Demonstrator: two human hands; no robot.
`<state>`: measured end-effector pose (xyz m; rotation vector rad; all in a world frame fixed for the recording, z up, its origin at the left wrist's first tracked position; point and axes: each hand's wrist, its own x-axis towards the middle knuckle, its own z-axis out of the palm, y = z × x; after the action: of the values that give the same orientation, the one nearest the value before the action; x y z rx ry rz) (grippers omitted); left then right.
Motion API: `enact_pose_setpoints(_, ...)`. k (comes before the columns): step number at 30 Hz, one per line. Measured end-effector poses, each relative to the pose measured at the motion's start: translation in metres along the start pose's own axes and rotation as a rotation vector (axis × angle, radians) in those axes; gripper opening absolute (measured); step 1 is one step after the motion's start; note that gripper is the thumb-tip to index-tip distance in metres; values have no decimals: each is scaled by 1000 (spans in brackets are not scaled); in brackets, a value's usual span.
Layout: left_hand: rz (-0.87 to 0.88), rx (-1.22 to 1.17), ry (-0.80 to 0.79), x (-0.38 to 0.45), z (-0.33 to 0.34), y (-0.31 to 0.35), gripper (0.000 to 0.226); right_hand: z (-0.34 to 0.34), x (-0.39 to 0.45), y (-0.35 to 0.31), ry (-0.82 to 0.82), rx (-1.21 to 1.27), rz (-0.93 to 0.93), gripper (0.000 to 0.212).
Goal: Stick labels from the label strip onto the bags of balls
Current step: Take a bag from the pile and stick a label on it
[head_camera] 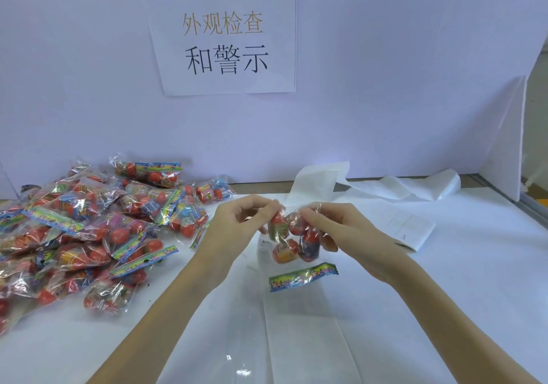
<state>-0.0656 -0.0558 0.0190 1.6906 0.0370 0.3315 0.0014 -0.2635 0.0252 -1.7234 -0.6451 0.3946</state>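
Observation:
A clear bag of red balls (292, 245) with a colourful header card at its lower end hangs above the table centre, upside down. My left hand (237, 226) pinches its top left edge and my right hand (335, 229) grips its top right edge. A small white label shows on the bag's left side, just below my left hand. A white label strip (412, 226) lies flat on the table to the right of my right hand. A heap of several more bags of balls (89, 226) covers the table's left side.
Long white backing paper (397, 188) curls along the back of the table behind my hands. A white wall with a printed paper sign (225, 36) stands behind. A white panel (504, 134) closes the right side.

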Motion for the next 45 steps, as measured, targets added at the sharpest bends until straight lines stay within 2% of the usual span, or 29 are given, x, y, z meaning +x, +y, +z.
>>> enact_pose_setpoints(4,29,-88,91,1,0,1,22,6,0,0,188,-161,-108,54)
enact_pose_setpoints(6,67,-85,133,1,2,1,19,10,0,1,206,-147,-122,59)
enact_pose_setpoints(8,92,-96,211,2,1,0,12,14,0,3,202,-152,-121,55)
enact_pose_setpoints(10,114,-115,280,2,-3,2,13,12,1,5,225,-188,-130,63)
enact_pose_setpoints(12,164,-116,316,3,-6,4,17,6,2,3,190,-32,-94,62)
enact_pose_setpoints(14,241,-99,268,0,-4,8,12,1,1,-2,45,215,-18,58)
enact_pose_setpoints(15,262,-99,194,-1,-3,8,7,0,2,-5,-12,294,-9,58)
enact_pose_setpoints(16,264,-95,85,-4,-2,10,1,-1,2,-5,-31,341,-20,57)
enact_pose_setpoints(18,257,-3,-79,-7,0,9,14,-1,2,-4,14,396,-84,41)
enact_pose_setpoints(19,250,35,-105,-7,0,8,20,-1,2,-4,46,410,-121,28)
enact_pose_setpoints(20,238,31,-99,-7,1,8,26,-2,2,-2,61,418,-148,15)
enact_pose_setpoints(21,223,0,-69,-7,2,8,32,-3,2,-1,66,418,-163,11)
enact_pose_setpoints(25,2,-174,77,-3,7,6,56,-1,2,0,40,328,-199,46)
enact_pose_setpoints(28,-41,-289,105,0,6,4,49,6,2,2,30,327,-162,61)
enact_pose_setpoints(31,-27,-400,179,1,3,4,33,9,3,2,50,271,-120,54)
enact_pose_setpoints(34,-47,-482,200,3,-3,7,23,9,4,1,70,216,-110,27)
enact_pose_setpoints(37,-81,-563,198,4,-5,6,14,8,3,2,57,309,-80,28)
enact_pose_setpoints(40,-57,-630,213,5,-2,4,20,8,3,3,34,376,-92,29)
enact_pose_setpoints(43,0,-567,173,5,2,5,12,9,4,4,107,370,-102,26)
enact_pose_setpoints(45,28,-352,126,3,4,4,37,9,5,3,158,332,-97,22)
